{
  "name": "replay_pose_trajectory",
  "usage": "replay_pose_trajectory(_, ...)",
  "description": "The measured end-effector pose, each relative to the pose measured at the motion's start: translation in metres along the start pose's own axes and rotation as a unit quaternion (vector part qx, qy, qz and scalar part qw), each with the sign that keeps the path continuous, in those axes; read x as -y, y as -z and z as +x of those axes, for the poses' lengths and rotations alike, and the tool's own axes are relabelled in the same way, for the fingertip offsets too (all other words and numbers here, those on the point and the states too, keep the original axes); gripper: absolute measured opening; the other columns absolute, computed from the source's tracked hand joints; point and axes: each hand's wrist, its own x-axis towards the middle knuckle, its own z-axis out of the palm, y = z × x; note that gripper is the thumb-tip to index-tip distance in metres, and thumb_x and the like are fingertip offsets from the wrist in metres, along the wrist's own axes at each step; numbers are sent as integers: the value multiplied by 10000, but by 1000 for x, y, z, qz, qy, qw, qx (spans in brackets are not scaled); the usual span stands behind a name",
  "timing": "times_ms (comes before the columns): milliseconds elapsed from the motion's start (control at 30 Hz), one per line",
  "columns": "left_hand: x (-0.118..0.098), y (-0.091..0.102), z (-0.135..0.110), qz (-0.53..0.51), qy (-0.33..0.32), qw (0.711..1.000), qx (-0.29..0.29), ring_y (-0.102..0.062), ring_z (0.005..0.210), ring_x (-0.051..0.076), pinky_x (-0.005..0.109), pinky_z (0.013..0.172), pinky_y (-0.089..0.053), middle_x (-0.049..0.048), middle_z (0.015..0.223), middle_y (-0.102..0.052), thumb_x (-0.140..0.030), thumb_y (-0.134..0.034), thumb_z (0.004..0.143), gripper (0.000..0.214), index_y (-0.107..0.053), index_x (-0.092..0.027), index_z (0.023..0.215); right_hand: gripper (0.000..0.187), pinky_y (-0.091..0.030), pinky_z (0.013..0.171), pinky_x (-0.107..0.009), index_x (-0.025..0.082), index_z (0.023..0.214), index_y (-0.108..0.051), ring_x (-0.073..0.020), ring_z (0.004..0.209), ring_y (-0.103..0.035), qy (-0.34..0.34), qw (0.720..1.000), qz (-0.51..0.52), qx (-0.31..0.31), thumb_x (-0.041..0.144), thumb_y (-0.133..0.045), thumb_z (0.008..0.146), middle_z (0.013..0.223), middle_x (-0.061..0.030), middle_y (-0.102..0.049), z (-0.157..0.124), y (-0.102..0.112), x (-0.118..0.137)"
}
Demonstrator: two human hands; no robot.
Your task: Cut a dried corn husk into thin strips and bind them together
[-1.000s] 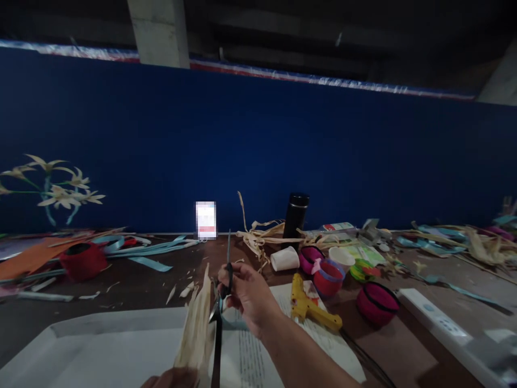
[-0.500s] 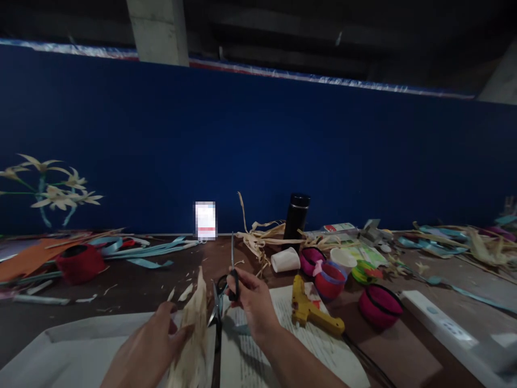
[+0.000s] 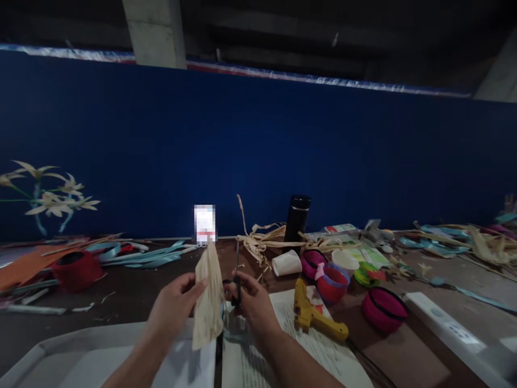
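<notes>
Left grip [image 3: 175, 304]: pinching dried husk [image 3: 208, 307] near mid-length, ends extending above and below. Right grip [image 3: 256, 302]: closed around scissors [image 3: 237, 285], husk immediately left, blade [image 3: 237, 256] pointing away. Recommended: keep husk flat, edge facing blade, left grip outside blade path.

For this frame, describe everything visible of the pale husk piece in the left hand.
The pale husk piece is a thin, cream, dry-looking sheet with lengthwise streaks. It is roughly upright, narrowing to a tip above and widening to an uneven lower end, seen against the white tray. The left hand holds its left edge, thumb across the front. Near its right edge is the right hand with scissors; whether they touch it is unclear.
</notes>
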Motion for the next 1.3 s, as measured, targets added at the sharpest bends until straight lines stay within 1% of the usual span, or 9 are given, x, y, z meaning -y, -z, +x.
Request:
replay_pose_trajectory(133,4,-19,9,68,-51,996,-3,-607,613,175,210,529,-436,-2,661,-667,-472,-586,689,367,-640,-171,893,549,-360,415,-167,158,971,-583,-96,541,-540,11,999,31,6,345,-804,505,744,-6,-632,6,6,-6)
replay_pose_trajectory(267,21,-25,10,21,-60,998,-14,-601,598,165,207,532,-438,-16,633,-650,-474,-570,713,383,-605,-178,952,520,-409,521,-186,151,896,-594,-94,572,-550,16,998,50,-17,242,-835,444,713,6,-623,3,5,-5)
replay_pose_trajectory(367,28,-26,7,-96,-22,994,39,-621,630,166,224,574,-470,-4,722,-679,-441,-640,674,414,-570,-191,997,491,-409,533,-195,154,870,-600,-96,558,-541,8,998,54,-23,216,-831,441,672,17,-613,-2,1,-2)
replay_pose_trajectory(467,26,-27,2,-209,21,971,113,-647,672,193,269,616,-499,33,798,-695,-379,-711,618,449,-571,-180,995,479,-428,554,-217,160,856,-606,-120,598,-561,5,998,62,-12,229,-829,438,693,8,-623,-4,-2,-1)
replay_pose_trajectory(567,19,-28,-3,-244,48,956,156,-658,734,224,297,665,-508,75,846,-701,-326,-752,578,521,-581,-147,1037,492,-434,558,-226,165,870,-599,-121,583,-565,0,997,72,-3,239,-828,441,690,8,-628,-4,0,1)
replay_pose_trajectory(733,17,-22,-3,-242,79,958,133,-660,677,233,314,628,-512,81,788,-708,-344,-748,587,571,-568,-127,1084,506,-393,480,-189,170,906,-576,-102,525,-545,-25,997,68,-6,262,-823,475,627,26,-605,-6,3,9)
replay_pose_trajectory(1000,21,-17,0,-217,66,968,109,-625,571,174,274,547,-492,19,712,-686,-376,-709,638,453,-575,-162,1014,513,-331,436,-153,170,988,-560,-97,549,-546,-28,997,73,6,285,-793,546,641,15,-611,-9,5,13)
replay_pose_trajectory(1167,21,-17,1,-256,43,958,123,-650,686,199,307,652,-507,33,783,-692,-351,-689,673,459,-542,-165,1065,511,-337,442,-150,175,1006,-549,-97,572,-545,-22,996,80,24,292,-785,568,649,19,-601,-10,6,11)
replay_pose_trajectory(1300,20,-15,1,-283,43,949,133,-660,719,218,306,643,-510,60,839,-696,-325,-687,680,517,-506,-165,1137,502,-346,446,-157,183,999,-560,-102,582,-549,-22,997,75,23,292,-788,565,678,19,-602,-11,4,11)
